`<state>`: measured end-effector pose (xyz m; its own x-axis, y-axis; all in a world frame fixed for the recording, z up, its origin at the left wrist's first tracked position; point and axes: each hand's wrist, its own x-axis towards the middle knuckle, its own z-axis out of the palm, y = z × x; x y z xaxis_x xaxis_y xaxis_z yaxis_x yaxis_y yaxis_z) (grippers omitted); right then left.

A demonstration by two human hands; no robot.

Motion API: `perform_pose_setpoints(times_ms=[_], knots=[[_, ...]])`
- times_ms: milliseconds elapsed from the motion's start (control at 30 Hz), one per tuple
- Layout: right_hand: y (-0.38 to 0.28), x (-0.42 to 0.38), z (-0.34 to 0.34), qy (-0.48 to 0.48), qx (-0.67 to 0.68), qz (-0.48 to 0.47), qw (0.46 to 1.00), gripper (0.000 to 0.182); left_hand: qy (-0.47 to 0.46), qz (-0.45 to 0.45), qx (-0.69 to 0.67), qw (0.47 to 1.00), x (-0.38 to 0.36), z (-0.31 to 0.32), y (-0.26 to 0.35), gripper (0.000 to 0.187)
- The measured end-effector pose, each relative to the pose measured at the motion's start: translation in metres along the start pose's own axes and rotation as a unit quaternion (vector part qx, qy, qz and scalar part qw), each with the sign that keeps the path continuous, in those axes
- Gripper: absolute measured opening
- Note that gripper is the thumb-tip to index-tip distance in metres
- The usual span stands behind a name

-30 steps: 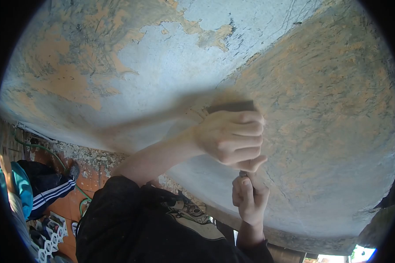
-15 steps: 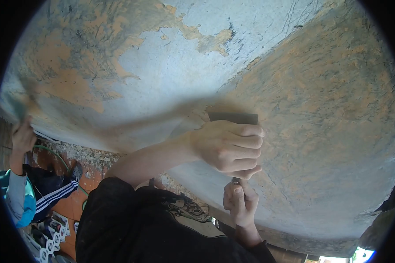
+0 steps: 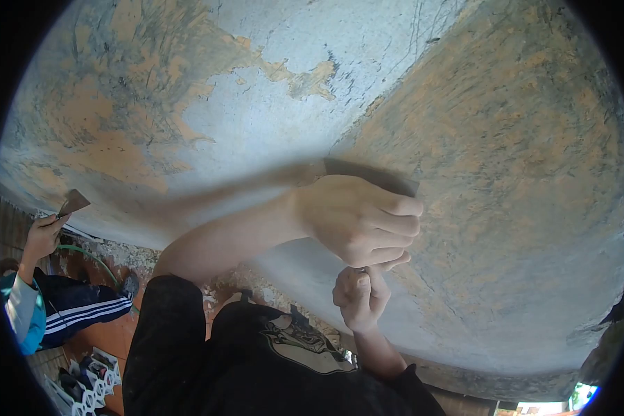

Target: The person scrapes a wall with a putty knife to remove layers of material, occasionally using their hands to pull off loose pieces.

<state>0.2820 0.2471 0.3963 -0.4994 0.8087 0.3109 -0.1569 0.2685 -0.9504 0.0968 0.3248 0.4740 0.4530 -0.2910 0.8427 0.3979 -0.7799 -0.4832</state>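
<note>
Scraper (image 3: 371,177): dark flat blade, pressed flat against the wall (image 3: 506,139), edge tilted down to the right; only the upper strip of the blade shows above the knuckles. Left hand (image 3: 357,218): curled over the blade's lower part, fingers (image 3: 395,225) folded tight and stacked, pushing the tool onto the plaster; forearm runs down-left from the scraper to a black sleeve (image 3: 166,333). Right hand (image 3: 359,297): directly below the scraper, closed in a fist round the handle, of which only a small stub shows at the top of the fist, touching the underside of the left hand. Wall surface around the scraper: right of it, orange-tan paint w/ dark scratch marks; up-left of it, pale blue-grey bare plaster w/ ragged orange patches left on. Below the scraper, the person's black shirt w/ a printed graphic (image 3: 295,340); no text legible on it, print too small to read. Far left of the scraper, at the wall's base, a second person: hand (image 3: 41,236) raised, gripping a second scraper (image 3: 73,202) against the wall, grey-and-teal sleeve (image 3: 22,308), dark trousers w/ white side stripes (image 3: 83,308); no brand name readable. Floor (image 3: 118,333) below-left of the scraper: orange tiles, paint flakes along the wall foot, a green hose (image 3: 93,251), white lattice-like items (image 3: 83,388) at the lower left. No labels or writing readable anywhere.
</note>
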Motion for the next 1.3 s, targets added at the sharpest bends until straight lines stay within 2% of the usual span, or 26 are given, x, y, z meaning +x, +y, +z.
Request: perform_pose_setpoints(times_ms=[33,67,133,167,233,300,367,433,500,533,600,667,733,767,833,900,1000,1133,1200,1300], knots=[[0.005,-0.001,-0.005,-0.001,0.01,-0.013,1.0,0.039,-0.026,-0.001,-0.023,0.999,0.002,0.006,0.002,0.023],[0.015,-0.007,-0.007,0.033,0.03,-0.014,0.999,0.036,-0.052,0.0,-0.044,0.998,0.001,0.015,0.003,0.022],[0.059,-0.023,-0.017,0.035,0.066,-0.022,0.997,0.036,-0.094,0.029,-0.049,0.994,-0.012,0.041,0.019,0.021],[0.041,-0.008,0.037,0.019,0.069,-0.022,0.997,0.036,-0.106,0.048,-0.032,0.993,-0.007,-0.02,0.006,0.019],[0.053,-0.003,0.046,0.023,0.072,-0.014,0.997,0.039,-0.136,0.091,0.003,0.987,-0.003,-0.027,0.001,0.015],[0.055,0.006,0.056,0.027,0.156,-0.007,0.987,0.041,-0.181,0.148,0.023,0.972,0.005,-0.037,-0.011,0.012],[0.039,0.017,0.069,0.038,0.172,0.0,0.984,0.043,-0.178,0.145,0.009,0.973,0.015,-0.04,-0.02,0.011],[0.034,0.023,0.079,0.044,0.224,-0.022,0.973,0.036,-0.179,0.142,-0.005,0.974,0.016,-0.042,-0.021,0.011],[0.064,0.016,0.079,0.01,0.203,-0.021,0.979,0.035,-0.259,0.21,0.016,0.942,0.008,-0.041,-0.013,0.011],[0.081,0.013,0.076,-0.025,0.176,-0.019,0.984,0.035,-0.261,0.21,0.017,0.942,0.0,-0.039,-0.008,0.011],[0.103,0.015,0.077,-0.024,0.168,-0.015,0.985,0.034,-0.325,0.255,0.012,0.911,-0.01,-0.037,0.001,0.011],[0.112,0.012,0.075,-0.031,0.163,-0.006,0.986,0.033,-0.315,0.258,0.025,0.913,-0.012,-0.035,0.0,0.009],[0.105,0.01,0.08,-0.014,0.255,0.06,0.965,0.031,-0.314,0.25,0.038,0.915,-0.013,-0.036,0.002,0.009],[0.099,0.008,0.084,-0.025,0.261,0.068,0.962,0.031,-0.299,0.232,0.036,0.925,-0.013,-0.037,0.004,0.01],[0.076,0.005,0.09,0.027,0.246,0.085,0.965,0.032,-0.292,0.205,0.037,0.934,-0.014,-0.036,0.008,0.01],[0.092,0.002,0.077,-0.004,0.273,0.078,0.959,0.031,-0.28,0.179,0.017,0.943,-0.016,-0.034,0.011,0.013],[0.105,-0.006,0.062,0.008,0.25,0.106,0.962,0.029,-0.265,0.153,0.04,0.951,-0.035,-0.026,0.024,0.013],[0.118,-0.033,0.048,-0.07,0.238,0.168,0.954,0.041,-0.302,0.123,0.036,0.945,-0.05,-0.025,0.046,0.012],[0.108,-0.044,0.055,-0.024,0.267,0.207,0.941,0.038,-0.328,0.122,-0.03,0.936,-0.049,-0.024,0.051,0.011],[0.128,-0.055,0.052,-0.029,0.271,0.214,0.938,0.037,-0.343,0.087,-0.046,0.934,-0.051,-0.019,0.061,0.013]])
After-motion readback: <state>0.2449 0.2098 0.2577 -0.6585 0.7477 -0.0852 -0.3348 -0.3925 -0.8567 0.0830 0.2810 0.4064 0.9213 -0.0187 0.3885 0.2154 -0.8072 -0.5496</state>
